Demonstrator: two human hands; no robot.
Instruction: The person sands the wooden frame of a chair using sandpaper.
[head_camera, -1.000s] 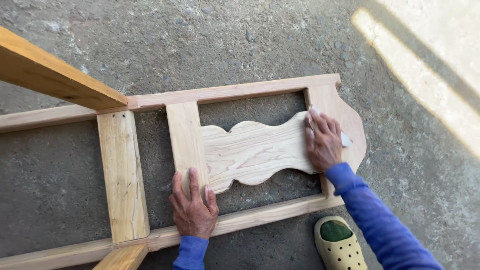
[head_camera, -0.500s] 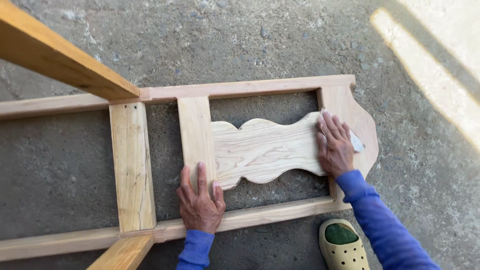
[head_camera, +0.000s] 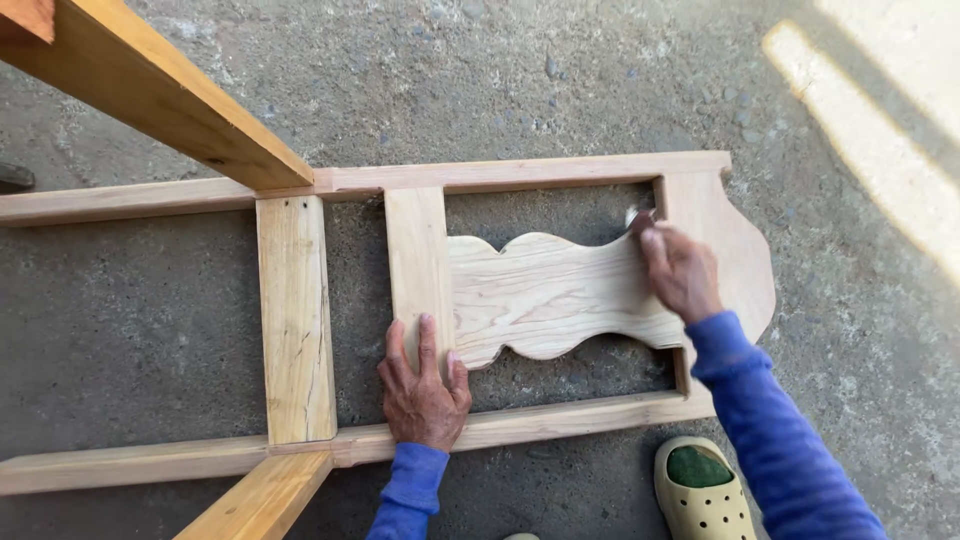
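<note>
A pale wooden chair frame (head_camera: 500, 176) lies flat on a concrete floor. Its wavy-edged back slat (head_camera: 555, 292) spans between an upright crosspiece (head_camera: 418, 255) and the curved top rail (head_camera: 725, 245). My left hand (head_camera: 422, 388) presses flat on the lower end of that crosspiece, where it meets the slat. At the slat's right end my right hand (head_camera: 678, 268) is closed on a small pale piece, probably sandpaper (head_camera: 637, 217), by the upper corner against the top rail. Both arms wear blue sleeves.
A second flat crosspiece (head_camera: 293, 318) sits left of the first. Two wooden legs (head_camera: 150, 92) rise toward me at the upper left and the bottom (head_camera: 262, 500). A yellow clog with a green sock (head_camera: 702, 487) stands below the frame at the right. Sunlight streaks the floor at upper right.
My right hand has slid up the slat's right end to its upper corner, fingers now curled. The left hand stays pressed on the crosspiece. The view has shifted slightly.
</note>
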